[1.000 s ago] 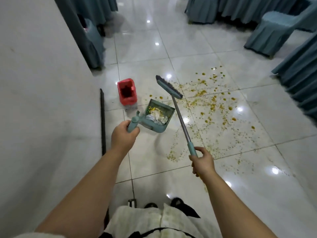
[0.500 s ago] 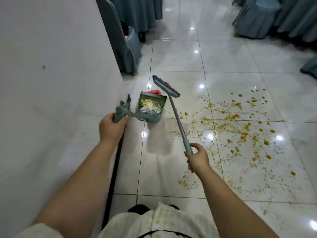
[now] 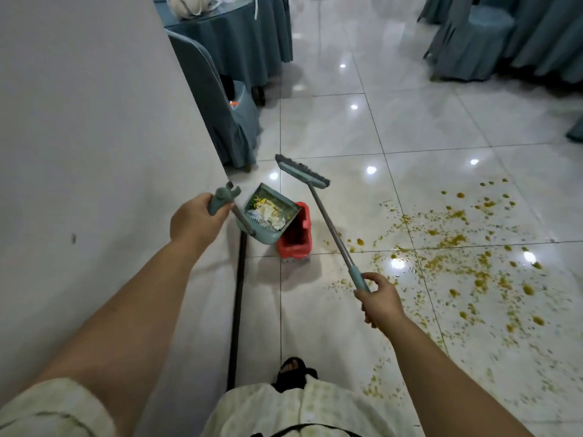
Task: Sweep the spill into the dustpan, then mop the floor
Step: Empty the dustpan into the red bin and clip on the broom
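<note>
My left hand (image 3: 194,220) grips the handle of a teal dustpan (image 3: 268,217), lifted off the floor and filled with white scraps and yellow bits. It hangs over a red bin (image 3: 298,239) that stands on the tiles. My right hand (image 3: 380,299) grips the teal end of a broom (image 3: 328,225), whose head is raised above the floor beside the dustpan. A yellow spill (image 3: 454,247) of drops and crumbs spreads over the white tiles to the right.
A white wall (image 3: 94,137) runs along the left with a black strip (image 3: 238,298) at its base. Chairs with teal covers (image 3: 220,105) and draped tables (image 3: 517,36) stand at the back. My foot in a black sandal (image 3: 291,369) is at the bottom.
The view has turned left and moved toward the wall. The dustpan now hangs over the red bin, which shows beside it again. Both hands keep their grips.
</note>
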The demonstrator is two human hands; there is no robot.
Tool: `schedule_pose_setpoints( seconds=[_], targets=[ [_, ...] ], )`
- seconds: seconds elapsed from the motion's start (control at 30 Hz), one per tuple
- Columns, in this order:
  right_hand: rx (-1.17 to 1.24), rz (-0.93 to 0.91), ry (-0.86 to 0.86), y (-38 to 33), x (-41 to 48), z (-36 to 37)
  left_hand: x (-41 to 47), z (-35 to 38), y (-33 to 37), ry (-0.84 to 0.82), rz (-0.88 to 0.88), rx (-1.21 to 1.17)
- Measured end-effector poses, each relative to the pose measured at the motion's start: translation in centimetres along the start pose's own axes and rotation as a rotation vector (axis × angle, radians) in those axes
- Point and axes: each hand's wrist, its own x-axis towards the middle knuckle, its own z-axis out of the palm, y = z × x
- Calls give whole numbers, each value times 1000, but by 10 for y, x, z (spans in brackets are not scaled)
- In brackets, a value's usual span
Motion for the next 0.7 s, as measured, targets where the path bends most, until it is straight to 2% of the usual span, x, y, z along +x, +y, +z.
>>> schedule_pose_setpoints(
  seconds=[0.33, 0.5, 0.7],
  targets=[
    [-70, 26, 53, -50, 53, 9, 134, -33, 24, -38, 353, 397],
    [-74, 20, 35, -65, 78, -1, 166, -40, 38, -24, 614, 471],
    [-106, -3, 14, -71, 96, -16, 184, -33, 70, -111, 747, 615]
  ],
)
